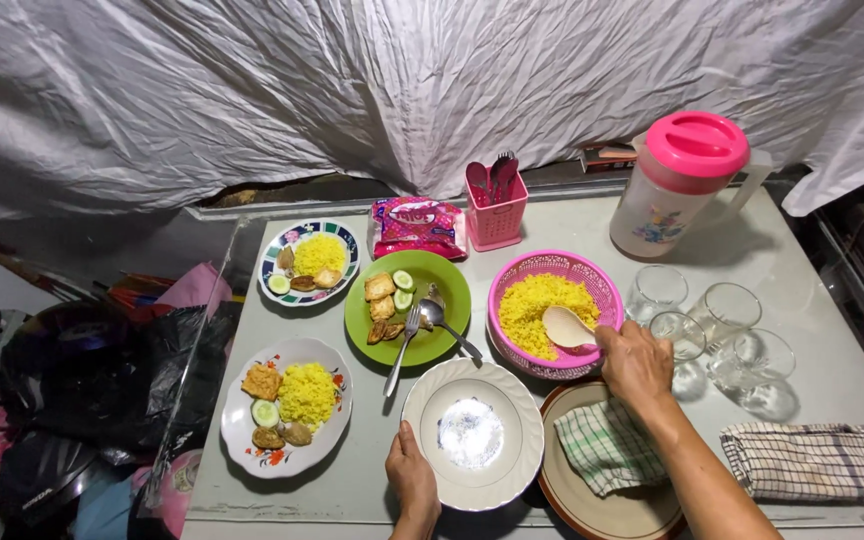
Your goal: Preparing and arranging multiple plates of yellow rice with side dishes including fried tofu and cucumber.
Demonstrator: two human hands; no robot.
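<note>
The left hand (411, 478) is resting on the near rim of the empty white plate (472, 433), with its fingers pressed together against the edge. The white plate is sitting right in front of the person, and every place below is told from this plate.

The right hand (635, 362) is just to the right of the white plate and a bit farther back. Its fingers are curling around the handle of a pale rice spoon (567, 327), pinching it. The round end of the spoon is lying on the yellow rice (542, 305) in the pink basket (592, 280). The pink basket is touching the far right edge of the white plate.

Just right of the white plate a brown plate (592, 505) is peeking out, with a checked cloth (607, 445) on it. Farther right, another checked cloth (817, 462) is lying flat.

Behind the white plate, a green plate (447, 280) is holding fried pieces, cucumber slices, a fork and a spoon (432, 312). To the left of the white plate, a flowery plate (287, 410) is holding rice, cucumber and fried pieces. Far behind on the left, a smaller flowery plate (310, 262) is holding the same kind of food.

Far to the back right, clear glasses (722, 320) are standing near a jug with a pink lid (682, 185). A pink cup of cutlery (495, 205) and a pink packet (417, 225) are sitting far behind.
</note>
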